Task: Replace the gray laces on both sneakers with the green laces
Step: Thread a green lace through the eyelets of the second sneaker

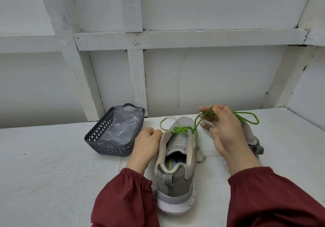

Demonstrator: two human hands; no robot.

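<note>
A grey sneaker (175, 170) stands on the white table with its heel toward me. A green lace (181, 129) crosses its upper eyelets. My left hand (147, 144) grips the sneaker's left eyelet edge, fingers curled. My right hand (223, 130) is raised to the right of the shoe and pinches the green lace, which runs up from the eyelets and loops out to the right. The second grey sneaker (253, 139) lies behind my right hand, mostly hidden. A grey lace (202, 158) lies on the table between the shoes.
A dark lattice plastic basket (105, 139) lined with clear plastic sits at the left, close to my left hand. A white panelled wall (175, 77) rises just behind the table. The table (52, 165) stretches out to the left.
</note>
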